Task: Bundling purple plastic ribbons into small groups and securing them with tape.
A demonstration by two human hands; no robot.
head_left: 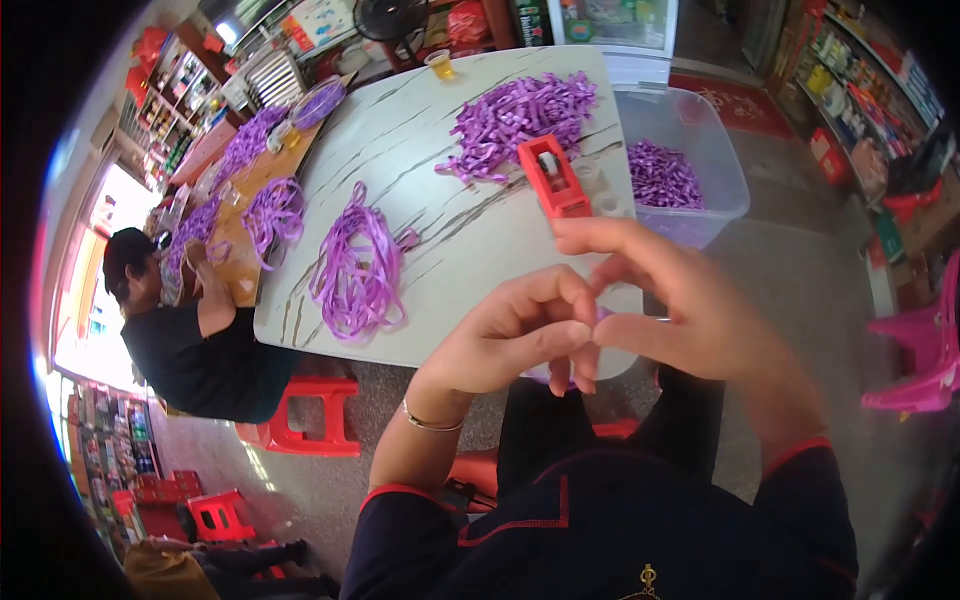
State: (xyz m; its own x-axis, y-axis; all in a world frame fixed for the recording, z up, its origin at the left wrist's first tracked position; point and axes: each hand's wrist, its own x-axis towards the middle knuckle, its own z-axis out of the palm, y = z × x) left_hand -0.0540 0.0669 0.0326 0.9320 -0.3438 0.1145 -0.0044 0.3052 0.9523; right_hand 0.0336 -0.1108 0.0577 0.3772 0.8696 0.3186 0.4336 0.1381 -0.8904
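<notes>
My left hand (515, 338) and my right hand (670, 300) meet over the near edge of the marble-patterned table (420, 150). Their thumb tips come together, with a bit of purple ribbon (602, 314) showing between the fingertips. Most of that piece is hidden by my fingers. My right index finger reaches toward a red tape dispenser (555, 182), which stands just beyond my hands. Farther back lies a heap of short purple ribbon pieces (525, 120). Left of my hands, a loose bundle of long purple ribbon loops (358, 270) rests on the tabletop.
A clear plastic bin (735, 190) with purple ribbon pieces adjoins the table's right side. A cup of yellow liquid (439, 64) stands at the far edge. At left, another person (190, 330) sits at a wooden table with more ribbon. Red stools (320, 415) and a pink chair (920, 350) flank me.
</notes>
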